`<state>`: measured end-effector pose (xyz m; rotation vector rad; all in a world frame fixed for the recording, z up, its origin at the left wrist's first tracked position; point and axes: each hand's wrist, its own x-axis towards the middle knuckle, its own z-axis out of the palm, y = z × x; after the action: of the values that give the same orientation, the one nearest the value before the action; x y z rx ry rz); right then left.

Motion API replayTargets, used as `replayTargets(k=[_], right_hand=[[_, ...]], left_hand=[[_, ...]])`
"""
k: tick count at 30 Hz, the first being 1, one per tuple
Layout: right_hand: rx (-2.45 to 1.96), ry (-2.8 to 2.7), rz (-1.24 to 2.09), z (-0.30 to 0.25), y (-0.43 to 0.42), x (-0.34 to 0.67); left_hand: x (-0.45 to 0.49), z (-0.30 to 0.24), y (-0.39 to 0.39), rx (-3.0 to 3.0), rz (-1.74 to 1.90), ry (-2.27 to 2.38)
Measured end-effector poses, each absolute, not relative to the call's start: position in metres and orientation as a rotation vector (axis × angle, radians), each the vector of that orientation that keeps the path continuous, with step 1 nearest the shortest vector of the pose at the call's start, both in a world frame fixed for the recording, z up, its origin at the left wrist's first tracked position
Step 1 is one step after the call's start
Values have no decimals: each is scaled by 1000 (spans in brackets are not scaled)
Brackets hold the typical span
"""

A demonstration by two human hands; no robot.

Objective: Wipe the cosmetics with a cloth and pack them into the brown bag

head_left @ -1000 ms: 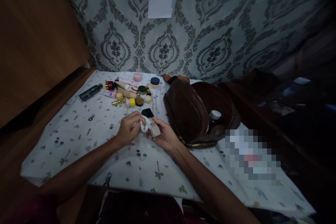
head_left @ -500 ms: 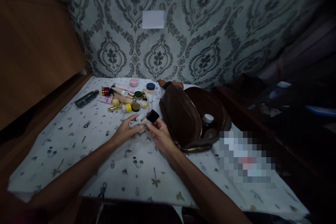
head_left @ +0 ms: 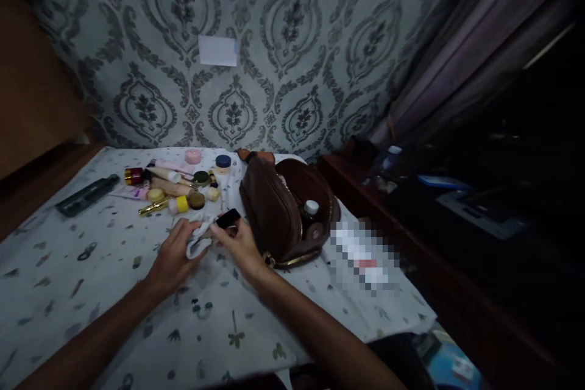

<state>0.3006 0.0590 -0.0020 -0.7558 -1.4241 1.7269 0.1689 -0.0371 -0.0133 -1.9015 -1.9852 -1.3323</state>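
Note:
My left hand [head_left: 172, 259] is closed on a crumpled white cloth [head_left: 197, 247], pressed against the side of a small bottle. The bottle's square black cap [head_left: 228, 218] points up and right, while cloth and fingers hide most of its body. My right hand [head_left: 244, 250] grips this bottle near the cap. Just right of that hand, a brown leather bag [head_left: 269, 213] stands unzipped, with a dark white-capped bottle [head_left: 311, 209] inside. Beyond my left hand lies a cluster of cosmetics, including a yellow-banded small bottle [head_left: 179, 205] and a gold tube [head_left: 154, 206].
A dark green bottle [head_left: 86, 195] lies at the left. Toward the back are a pink jar [head_left: 192, 156] and a blue-lidded jar [head_left: 223, 164]. A blurred-out packet [head_left: 365, 259] lies right of the bag on the patterned tablecloth [head_left: 82, 311]. The wallpapered wall [head_left: 256, 30] rises behind.
My view has turned right, so everything sits further left in the picture. The white cloth has been shifted and bunched against the bottle, and my left hand is more curled around it.

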Motion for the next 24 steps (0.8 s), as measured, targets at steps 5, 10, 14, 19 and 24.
replayTargets(k=[5, 10, 14, 19, 24], right_hand=[[-683, -1527, 1691, 21, 64, 313], [-575, -1763, 1633, 67, 76, 356], [-660, -1869, 1296, 112, 99, 403], [-775, -1968, 950, 141, 140, 451], [-848, -2137, 907, 148, 166, 477]], left_hand=[[170, -7, -41, -1844, -1310, -1863], [172, 1, -46, -1869, -1475, -1870], [172, 3, -46, -1953, -1483, -1897], [191, 10, -47, -2143, -1464, -1858], [244, 33, -30, -2576, -1381, -1738]])
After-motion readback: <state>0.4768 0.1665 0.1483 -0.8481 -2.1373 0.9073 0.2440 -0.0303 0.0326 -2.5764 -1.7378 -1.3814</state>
